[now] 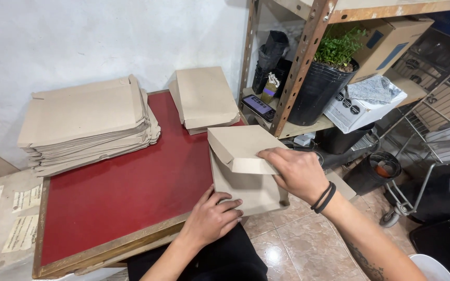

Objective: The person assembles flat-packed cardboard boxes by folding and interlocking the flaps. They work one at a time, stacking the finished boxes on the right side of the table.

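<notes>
A brown paper bag (246,179) lies flat at the right edge of the red table top (126,187), overhanging it, with its upper part folded over. My right hand (297,170) presses down on the folded flap. My left hand (212,216) rests on the bag's lower left corner at the table's front edge. A small stack of folded brown bags (204,98) leans against the wall at the back. At the back left sits a tall stack of flat brown sheets (87,122).
A rusty metal shelf upright (300,62) stands right of the table, with a potted plant (326,73), a cardboard box (386,41) and a small device (259,106) on the shelf. A labelled grey carton (1,218) sits at the left. Tiled floor (298,244) lies below.
</notes>
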